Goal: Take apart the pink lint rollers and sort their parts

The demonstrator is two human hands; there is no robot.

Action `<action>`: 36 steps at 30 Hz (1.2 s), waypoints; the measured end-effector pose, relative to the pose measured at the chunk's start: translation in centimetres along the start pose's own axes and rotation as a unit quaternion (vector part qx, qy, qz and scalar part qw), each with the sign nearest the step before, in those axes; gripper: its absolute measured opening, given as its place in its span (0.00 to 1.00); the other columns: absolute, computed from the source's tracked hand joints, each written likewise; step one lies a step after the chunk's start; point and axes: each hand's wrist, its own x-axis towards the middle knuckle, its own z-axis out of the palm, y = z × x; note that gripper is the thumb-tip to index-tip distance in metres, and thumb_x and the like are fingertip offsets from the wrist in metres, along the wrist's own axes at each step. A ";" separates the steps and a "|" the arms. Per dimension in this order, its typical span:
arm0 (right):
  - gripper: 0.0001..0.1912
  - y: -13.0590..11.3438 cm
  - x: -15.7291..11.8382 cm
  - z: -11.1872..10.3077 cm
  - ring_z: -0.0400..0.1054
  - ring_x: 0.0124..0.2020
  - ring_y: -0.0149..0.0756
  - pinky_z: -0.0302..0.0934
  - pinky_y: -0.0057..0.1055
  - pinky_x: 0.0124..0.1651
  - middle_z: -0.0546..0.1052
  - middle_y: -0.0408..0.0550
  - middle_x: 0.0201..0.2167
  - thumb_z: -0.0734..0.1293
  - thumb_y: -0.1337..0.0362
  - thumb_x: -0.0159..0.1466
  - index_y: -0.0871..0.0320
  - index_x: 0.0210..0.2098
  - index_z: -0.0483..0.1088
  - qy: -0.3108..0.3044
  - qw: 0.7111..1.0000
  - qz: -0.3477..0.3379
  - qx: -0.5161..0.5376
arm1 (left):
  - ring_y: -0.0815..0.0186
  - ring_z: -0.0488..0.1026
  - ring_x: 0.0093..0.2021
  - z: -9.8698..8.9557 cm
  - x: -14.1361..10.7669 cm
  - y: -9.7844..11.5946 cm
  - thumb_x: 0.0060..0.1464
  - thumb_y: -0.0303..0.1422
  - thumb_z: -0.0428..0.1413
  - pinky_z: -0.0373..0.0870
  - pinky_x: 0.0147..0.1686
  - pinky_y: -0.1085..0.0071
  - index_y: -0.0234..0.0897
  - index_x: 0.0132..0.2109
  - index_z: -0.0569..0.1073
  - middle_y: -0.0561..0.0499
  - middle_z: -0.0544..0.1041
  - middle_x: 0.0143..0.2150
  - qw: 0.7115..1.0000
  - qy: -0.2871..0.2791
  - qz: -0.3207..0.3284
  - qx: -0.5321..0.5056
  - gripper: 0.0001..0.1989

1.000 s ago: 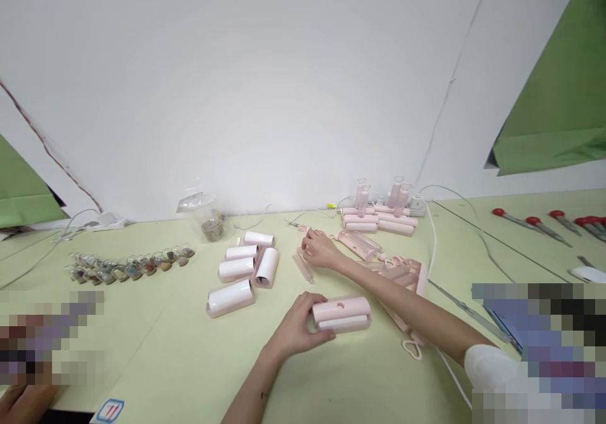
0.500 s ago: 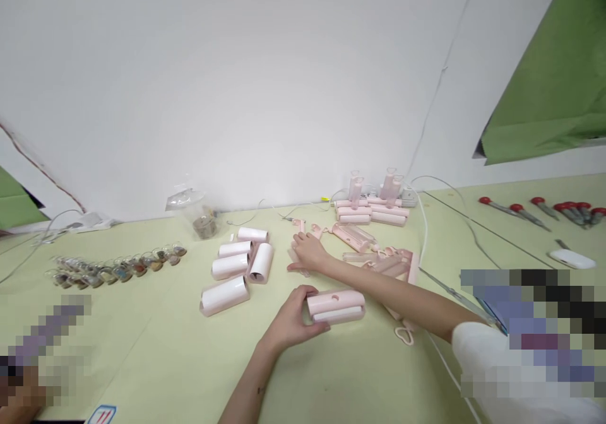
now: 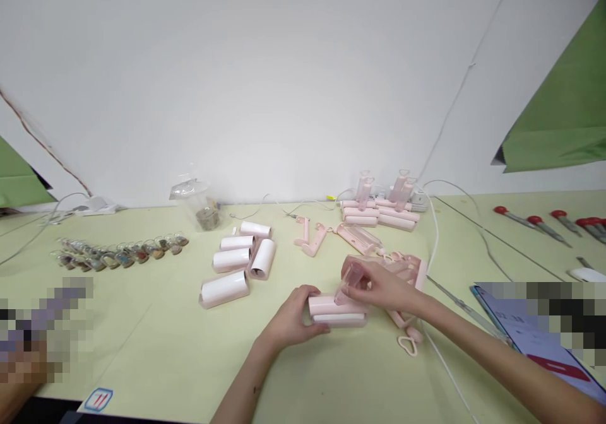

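Note:
My left hand [image 3: 294, 317] grips the left end of a pink lint roller head [image 3: 326, 304], which has a white roll along its front. Pinched in my right hand [image 3: 379, 282] is a translucent pink handle [image 3: 349, 282], tilted, its lower end at the top of the head where a hole showed. Whether it sits inside the hole I cannot tell. Behind my right hand lie pink frames and clear handles [image 3: 407, 269], partly hidden by it. Two pink brackets [image 3: 313, 240] lie farther back. White rolls [image 3: 225, 288] are grouped to the left.
Several lint rollers with upright handles [image 3: 400, 212] stand by the wall. Small clear jars [image 3: 125, 257] line the left side, near a plastic bag [image 3: 201, 206]. At right are red-handled tools [image 3: 544, 225], a white cable [image 3: 434, 235] and a phone [image 3: 530, 332]. Another person's hand [image 3: 21, 367] shows at far left.
My right hand has come from the brackets at the back to the roller head, now with a translucent handle in it. My left hand still holds the head. The view has shifted slightly.

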 end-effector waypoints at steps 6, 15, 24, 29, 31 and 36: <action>0.15 -1.1 0.7 0.8 0.51 0.19 0.27 0.44 0.23 0.21 0.56 0.35 0.15 0.63 0.64 0.49 0.55 0.19 0.49 0.021 0.999 0.036 -0.027 | 0.59 0.64 0.47 0.0 -0.1 -0.1 0.40 0.33 0.60 0.62 0.45 0.65 0.40 0.47 0.62 0.49 0.67 0.46 1.000 0.011 0.005 0.011 0.25; 0.13 -1.8 0.6 3.5 0.49 0.17 0.25 0.41 0.22 0.19 0.54 0.33 0.13 0.63 0.64 0.50 0.56 0.19 0.50 0.049 0.997 0.051 -0.015 | 0.59 0.65 0.47 -0.1 -0.7 -0.2 0.42 0.32 0.58 0.62 0.47 0.64 0.40 0.47 0.63 0.48 0.68 0.46 1.000 -0.009 0.006 -0.006 0.23; 0.16 5.1 -1.5 -5.3 0.67 0.24 0.31 0.59 0.25 0.25 0.70 0.42 0.22 0.53 0.56 0.64 0.59 0.39 0.65 0.126 0.982 0.138 -0.024 | 0.54 0.53 0.59 -2.3 1.3 2.7 0.41 0.43 0.60 0.49 0.57 0.58 0.42 0.58 0.50 0.43 0.59 0.58 0.983 0.049 0.112 -0.135 0.40; 0.10 11.6 1.7 -7.5 0.67 0.36 0.34 0.63 0.36 0.39 0.72 0.48 0.38 0.60 0.62 0.63 0.61 0.40 0.67 0.093 0.975 0.170 -0.108 | 0.63 0.69 0.42 0.6 4.2 6.5 0.41 0.42 0.60 0.63 0.44 0.67 0.38 0.45 0.65 0.47 0.73 0.40 0.961 0.019 0.108 -0.255 0.24; 0.12 13.5 2.6 -7.1 0.67 0.40 0.35 0.63 0.38 0.41 0.70 0.49 0.44 0.61 0.62 0.63 0.60 0.45 0.65 0.066 0.973 0.183 -0.127 | 0.71 0.66 0.22 1.9 4.7 6.9 0.43 0.44 0.58 0.63 0.26 0.74 0.36 0.27 0.65 0.55 0.69 0.20 0.956 0.016 0.039 -0.290 0.16; 0.14 15.8 3.9 -5.4 0.66 0.41 0.37 0.63 0.39 0.41 0.69 0.49 0.45 0.61 0.62 0.63 0.60 0.47 0.64 0.041 0.963 0.220 -0.151 | 0.78 0.49 0.12 3.1 4.9 6.7 0.41 0.46 0.56 0.47 0.15 0.78 0.38 0.18 0.54 0.63 0.54 0.10 0.951 0.049 -0.018 -0.304 0.22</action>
